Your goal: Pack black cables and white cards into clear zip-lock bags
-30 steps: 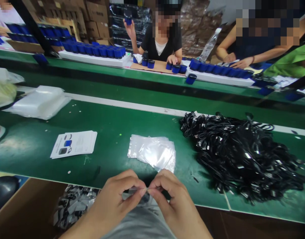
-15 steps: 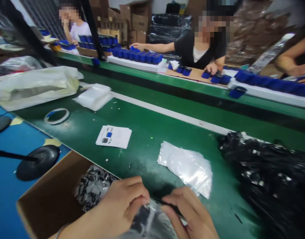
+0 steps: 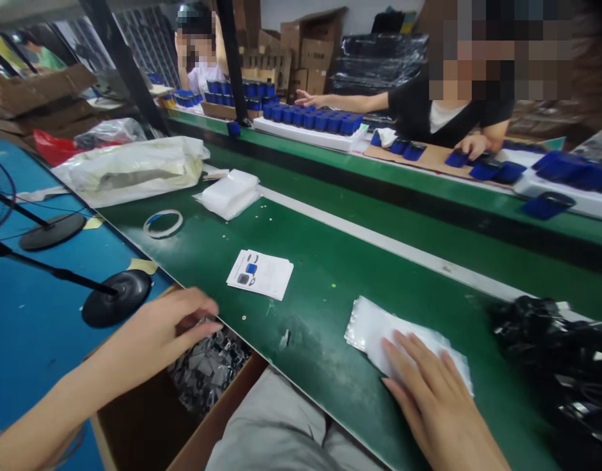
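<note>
Head cam: left hand (image 3: pixel 180 324) is loosely curled with nothing in it, hanging over a brown cardboard box (image 3: pixel 221 415) of small clear-wrapped packets (image 3: pixel 210 369). Right hand (image 3: pixel 433 399) is spread pretty wide, fingers resting on a stack of clear plastic bags (image 3: pixel 368 325) on the green tabletop (image 3: pixel 320 356), near tangled black cables (image 3: pixel 541 333).

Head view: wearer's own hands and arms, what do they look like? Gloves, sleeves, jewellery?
No gloves on the left hand or right hand; no ring shows on the right. The left forearm is mostly uncovered. A thin curved loop, possibly a bracelet, shows beside it, too blurred to confirm.
</note>
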A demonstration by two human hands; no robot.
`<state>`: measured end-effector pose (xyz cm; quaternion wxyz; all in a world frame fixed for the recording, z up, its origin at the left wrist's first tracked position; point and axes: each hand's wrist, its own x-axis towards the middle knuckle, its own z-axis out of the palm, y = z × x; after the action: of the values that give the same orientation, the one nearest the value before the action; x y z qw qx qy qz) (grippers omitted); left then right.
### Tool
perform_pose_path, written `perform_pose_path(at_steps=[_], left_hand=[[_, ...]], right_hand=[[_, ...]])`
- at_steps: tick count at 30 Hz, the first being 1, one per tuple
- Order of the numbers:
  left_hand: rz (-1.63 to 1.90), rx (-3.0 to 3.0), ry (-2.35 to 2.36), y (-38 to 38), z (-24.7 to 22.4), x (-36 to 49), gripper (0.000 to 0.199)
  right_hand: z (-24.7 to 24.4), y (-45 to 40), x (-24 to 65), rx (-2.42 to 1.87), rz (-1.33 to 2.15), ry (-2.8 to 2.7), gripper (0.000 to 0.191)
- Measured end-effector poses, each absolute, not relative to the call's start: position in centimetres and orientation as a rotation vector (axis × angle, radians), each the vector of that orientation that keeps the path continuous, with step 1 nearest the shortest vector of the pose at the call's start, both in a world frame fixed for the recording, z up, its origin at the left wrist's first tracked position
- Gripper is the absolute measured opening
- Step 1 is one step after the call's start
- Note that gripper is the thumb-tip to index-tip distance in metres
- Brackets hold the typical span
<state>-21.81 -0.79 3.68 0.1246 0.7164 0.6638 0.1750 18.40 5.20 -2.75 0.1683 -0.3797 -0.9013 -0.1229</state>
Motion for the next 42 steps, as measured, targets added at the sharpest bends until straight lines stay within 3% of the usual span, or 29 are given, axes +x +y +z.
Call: perform_pose_path(at_steps=[3,9,21,34,38,42], left_hand=[[0.26,2.522,1.707,4.1,5.5,-19.5,0.037],[0.034,2.561,1.486,9.8,5.1,-19.1,0.019],[-0.08,2.541,1.456,9.7,5.8,-19.1,0.014],[-0.009,2.609,1.434,9.4,5.4,-19.4,0.02],[0.128,2.642,1.476,9.2,4.7,-19.8,0.026],[0.346,2.694,1.531,8.8,4.2,-20.4,0.033]], right_hand=[[-3.1,5.5,18.4,-1.077,-0.36,-2.547,0.038],[-2.7,6.4,18.9,-1.05,-0.349,-2.579,0.037],[-1.5,6.9,18.6,-1.005,-0.322,-2.598,0.042],[0.7,6.1,15.0,-0.946,-0.061,-2.566,0.027],[1.9,5.7,12.6,-0.98,0.347,-2.413,0.025],[3.7,5.9,8.5,-1.127,1.403,-1.868,0.029]])
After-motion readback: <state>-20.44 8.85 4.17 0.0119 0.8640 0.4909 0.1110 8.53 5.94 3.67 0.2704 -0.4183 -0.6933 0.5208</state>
